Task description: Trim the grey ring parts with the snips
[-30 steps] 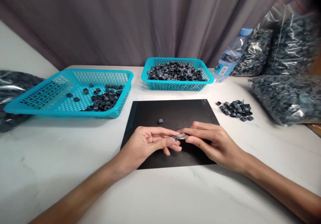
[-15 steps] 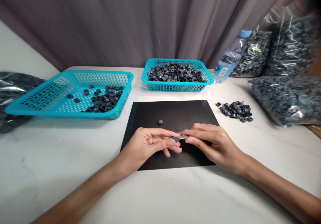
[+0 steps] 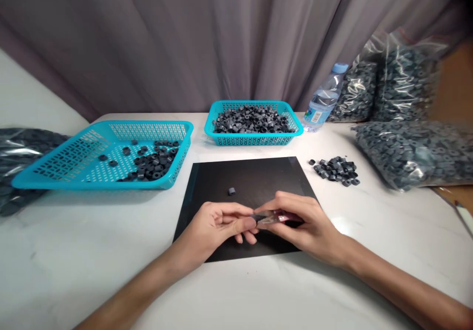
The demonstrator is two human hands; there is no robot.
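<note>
Over the black mat (image 3: 251, 177), my left hand (image 3: 221, 226) is closed, pinching a small dark grey rubber-like ring (image 3: 257, 217) between thumb and fingers. My right hand (image 3: 303, 221) grips a small pink-handled blade (image 3: 271, 218), whose shiny metal tip meets the ring. Fingers hide most of the ring and part of the handle, so the tool's exact kind is hard to make out. One loose grey ring (image 3: 231, 191) lies on the mat, just beyond my left fingers.
At left stands a large blue basket (image 3: 188, 143) with some rings; a smaller blue basket (image 3: 251, 142) at the back is heaped with them. To the right are a pile of rings (image 3: 337, 170), a water bottle (image 3: 322, 101) and several filled plastic bags (image 3: 417, 152). Another bag (image 3: 25, 143) sits far left.
The view has tilted and shifted slightly. My right hand has turned, so the blade's pink handle now shows and more of its metal lies against the ring. My left hand keeps its pinch.
</note>
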